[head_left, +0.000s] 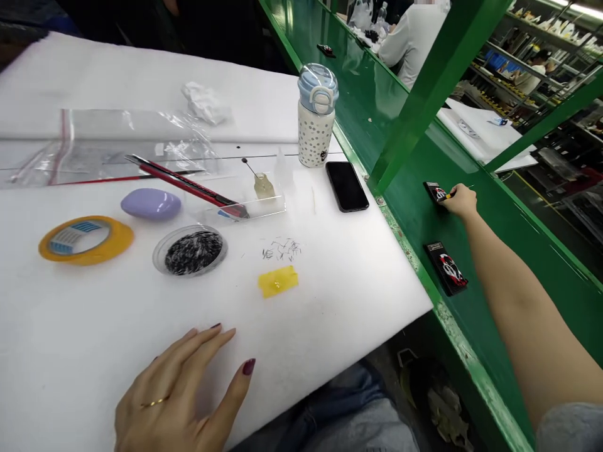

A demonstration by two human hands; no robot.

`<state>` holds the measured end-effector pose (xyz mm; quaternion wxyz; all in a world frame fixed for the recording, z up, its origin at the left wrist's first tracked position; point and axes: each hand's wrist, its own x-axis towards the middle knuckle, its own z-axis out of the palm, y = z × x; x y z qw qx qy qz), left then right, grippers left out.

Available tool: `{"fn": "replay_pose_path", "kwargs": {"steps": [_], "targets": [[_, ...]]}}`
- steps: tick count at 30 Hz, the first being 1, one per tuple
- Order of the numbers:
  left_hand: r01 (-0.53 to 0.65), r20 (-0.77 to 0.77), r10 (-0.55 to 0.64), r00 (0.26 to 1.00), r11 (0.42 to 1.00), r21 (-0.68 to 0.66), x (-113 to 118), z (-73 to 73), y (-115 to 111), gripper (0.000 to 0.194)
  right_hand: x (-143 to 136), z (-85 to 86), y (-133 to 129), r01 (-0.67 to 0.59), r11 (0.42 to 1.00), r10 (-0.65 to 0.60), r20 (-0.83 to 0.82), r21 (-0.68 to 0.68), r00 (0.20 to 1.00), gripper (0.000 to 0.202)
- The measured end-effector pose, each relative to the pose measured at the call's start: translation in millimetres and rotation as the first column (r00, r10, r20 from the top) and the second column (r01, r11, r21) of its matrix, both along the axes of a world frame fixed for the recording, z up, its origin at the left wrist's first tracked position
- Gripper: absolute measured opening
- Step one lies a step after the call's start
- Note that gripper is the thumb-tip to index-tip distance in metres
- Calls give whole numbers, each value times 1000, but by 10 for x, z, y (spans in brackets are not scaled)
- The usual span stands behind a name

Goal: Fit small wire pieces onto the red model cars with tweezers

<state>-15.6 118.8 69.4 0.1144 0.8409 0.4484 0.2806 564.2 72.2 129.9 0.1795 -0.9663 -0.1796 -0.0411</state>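
Observation:
My left hand [181,392] lies on the white table covering with its fingers spread, holding nothing. A piece of yellow tape [277,282] with a small clear drop is just beyond it, near scattered short black bristles [282,250]. My right hand [461,202] reaches far over the green conveyor. It pinches a slim tool [447,196] with a yellow-and-black part; its exact kind is unclear. The fingers are at a small dark card-like piece [433,190] with a red-and-white figure, partly covered by the hand. A similar piece [446,270] lies nearer on the belt.
On the table are a clear dish [191,251] of black bristles, a yellow tape roll [87,240], a purple oval case [151,204], a red cutter [188,188], a little bottle [264,186], a phone [347,186] and a tumbler [316,116]. A green post [424,100] stands beside the belt.

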Motion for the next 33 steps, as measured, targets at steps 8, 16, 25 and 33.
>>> {"fn": "replay_pose_path", "kwargs": {"steps": [8, 16, 25, 33], "targets": [[172, 27, -172, 985, 985, 20, -95, -67, 36, 49, -1506, 716, -812, -260, 919, 241, 102, 297, 965, 41], [400, -19, -402, 915, 915, -55, -156, 88, -24, 151, -4247, -25, -668, -786, 389, 834, 180, 480, 522, 35], [409, -1, -413, 911, 901, -143, -104, 114, -8, 110, -3676, 142, 181, -844, 402, 840, 224, 355, 494, 20], [426, -144, -444, 884, 894, -139, -105, 147, 17, 119, -3242, 385, 1893, -749, 662, 711, 287, 33, 642, 11]]}}
